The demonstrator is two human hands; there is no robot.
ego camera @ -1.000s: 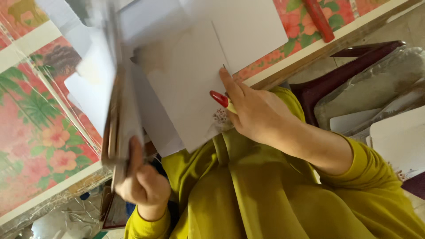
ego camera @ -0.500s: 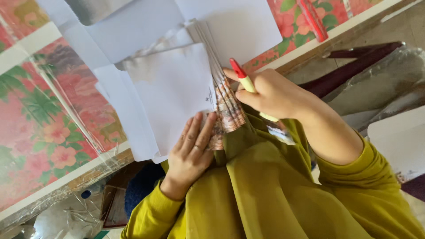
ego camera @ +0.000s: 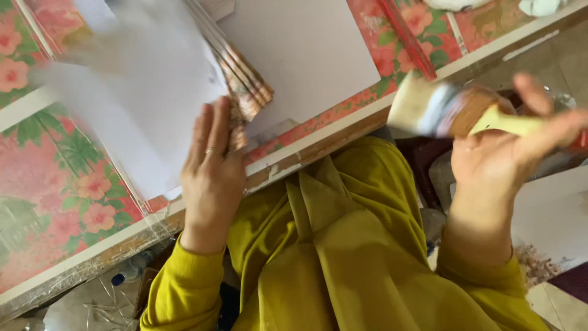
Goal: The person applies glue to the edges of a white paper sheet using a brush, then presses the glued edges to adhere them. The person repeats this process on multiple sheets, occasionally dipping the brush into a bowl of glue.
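Floral pink-green tablecloth (ego camera: 55, 184) covers table with worn wooden edge (ego camera: 318, 147). Left hand (ego camera: 211, 168) flat, fingers together, pressing white sheet (ego camera: 141, 104) beside patterned paper stack (ego camera: 245, 86). Right hand (ego camera: 496, 153) off table edge, well apart to the right, gripping wide brush (ego camera: 447, 110), bristles toward table. Yellow-green sleeves below both hands.

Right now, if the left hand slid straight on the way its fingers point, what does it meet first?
The left hand lies flat on the white sheet, fingers pointing up the table. Straight on is more of that sheet; the fanned stack of patterned boards sits just beside that line, so contact there is possible.
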